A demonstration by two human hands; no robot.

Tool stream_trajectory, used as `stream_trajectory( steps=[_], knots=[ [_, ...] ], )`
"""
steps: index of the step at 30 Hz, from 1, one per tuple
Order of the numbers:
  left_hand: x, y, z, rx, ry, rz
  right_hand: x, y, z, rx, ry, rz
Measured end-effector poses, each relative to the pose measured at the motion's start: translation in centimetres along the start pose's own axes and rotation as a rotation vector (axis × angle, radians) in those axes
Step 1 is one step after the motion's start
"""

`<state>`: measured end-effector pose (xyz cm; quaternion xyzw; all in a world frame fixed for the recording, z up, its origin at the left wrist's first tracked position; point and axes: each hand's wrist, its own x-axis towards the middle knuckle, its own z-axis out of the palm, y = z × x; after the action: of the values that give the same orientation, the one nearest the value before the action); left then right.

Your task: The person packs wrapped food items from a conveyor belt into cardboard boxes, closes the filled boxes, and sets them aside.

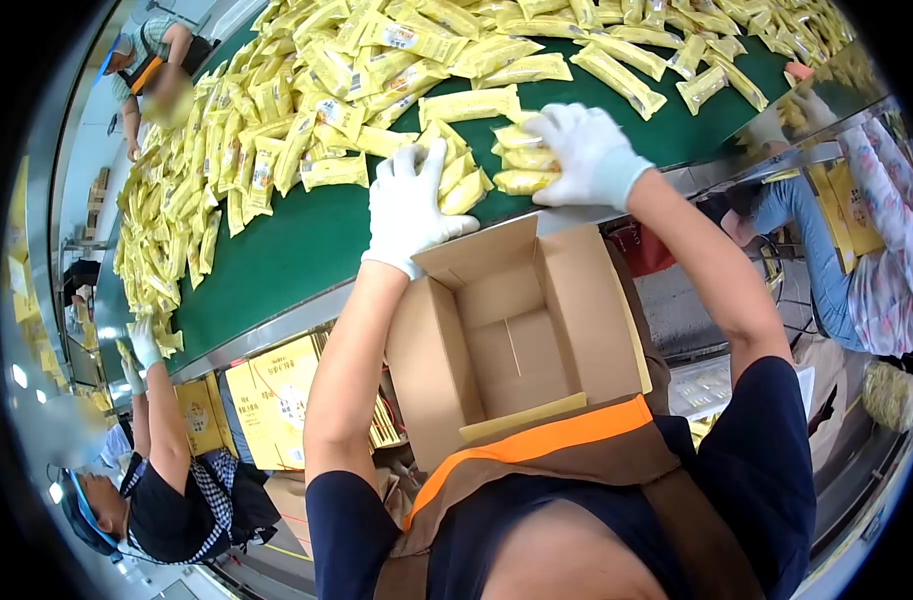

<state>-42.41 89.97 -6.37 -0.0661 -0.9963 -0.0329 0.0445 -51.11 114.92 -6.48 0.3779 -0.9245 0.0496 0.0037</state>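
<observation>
My left hand [406,208] wears a white glove and is closed around a few yellow snack packets [462,180] at the belt's near edge, its thumb below them and its fingers on their far side. Beside it my right hand [588,158], gloved too, holds a short row of yellow snack packets [525,160] by their right ends. Both bundles rest on the green belt [276,265]. Just under my hands stands an open cardboard box [506,370] with its flaps spread and nothing visible inside.
A large heap of yellow packets [376,70] covers the belt ahead and to the left. Another worker [166,480] reaches onto the belt at left; one stands across it [156,60]. A seated person [826,230] is at right. Printed yellow cartons [276,400] lie beside my left arm.
</observation>
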Motion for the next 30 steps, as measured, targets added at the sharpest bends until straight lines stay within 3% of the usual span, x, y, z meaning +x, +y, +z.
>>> stream_trajectory(
  steps=[2, 5, 9, 12, 13, 14, 15, 16, 17, 19, 20, 21, 22, 23, 24, 25, 27, 30],
  knots=[
    [-0.2, -0.8, 0.4, 0.028, 0.034, 0.012, 0.3, 0.1, 0.0, -0.017, 0.000, -0.014],
    [1.3, -0.5, -1.7, 0.040, -0.269, -0.034, -0.2, 0.5, -0.3, -0.019, -0.074, -0.046],
    [2.0, -0.9, -1.7, 0.014, -0.327, -0.048, 0.2, -0.1, -1.3, -0.023, -0.178, 0.009],
    [-0.2, -2.7, -2.3, -0.212, -0.194, -0.145, -1.4, 0.1, -6.3, 0.635, -0.061, 0.141],
    [-1.6, -4.1, -2.3, -0.261, 0.008, -0.163, -2.5, -0.4, -7.6, 0.874, 0.000, 0.181],
    [-2.8, -5.7, -2.8, -0.341, 0.195, -0.147, -3.4, -0.7, -8.0, 0.792, 0.077, -0.025],
    [-3.9, -6.8, -3.6, -0.416, 0.383, -0.126, -4.2, -2.3, -9.1, 0.619, 0.006, -0.182],
    [-4.9, -6.2, -6.6, -0.896, 0.190, -0.253, -5.0, -3.8, -10.3, 0.459, -0.040, -0.347],
    [-6.0, -5.6, -9.8, -1.363, -0.031, -0.375, -5.5, -7.0, -12.1, 0.208, -0.232, -0.455],
    [-8.8, -4.3, -11.1, -1.891, -0.172, -0.229, -7.1, -11.4, -8.1, 0.089, -0.207, -0.675],
    [-10.0, -5.1, -9.1, -2.054, -0.293, -0.181, -6.6, -13.8, -6.7, 0.064, -0.392, -0.691],
    [-9.9, -4.4, -8.6, -1.951, -0.529, -0.134, -6.3, -15.6, -5.0, 0.038, -0.579, -0.704],
    [-9.9, -3.8, -8.1, -1.818, -0.752, -0.058, -6.6, -16.6, -0.3, 0.102, -0.580, -0.708],
    [-9.0, -1.4, -8.0, -1.606, -0.801, 0.034, -6.9, -17.4, 3.0, 0.168, -0.584, -0.715],
    [-8.1, 0.9, -7.9, -1.394, -0.838, 0.135, -7.7, -18.1, 1.3, 0.160, -0.705, -0.661],
    [-7.7, 1.7, -7.5, -0.952, -0.870, 0.148, -8.6, -18.8, -0.4, 0.152, -0.829, -0.606],
    [-7.3, 3.5, -5.0, -0.267, -0.875, 0.241, -10.1, -21.7, 5.8, 0.205, -0.822, -0.565],
    [-8.1, 5.9, -2.3, -0.016, -0.767, 0.303, -11.7, -21.4, 5.5, 0.181, -0.723, -0.523]
  ],
)
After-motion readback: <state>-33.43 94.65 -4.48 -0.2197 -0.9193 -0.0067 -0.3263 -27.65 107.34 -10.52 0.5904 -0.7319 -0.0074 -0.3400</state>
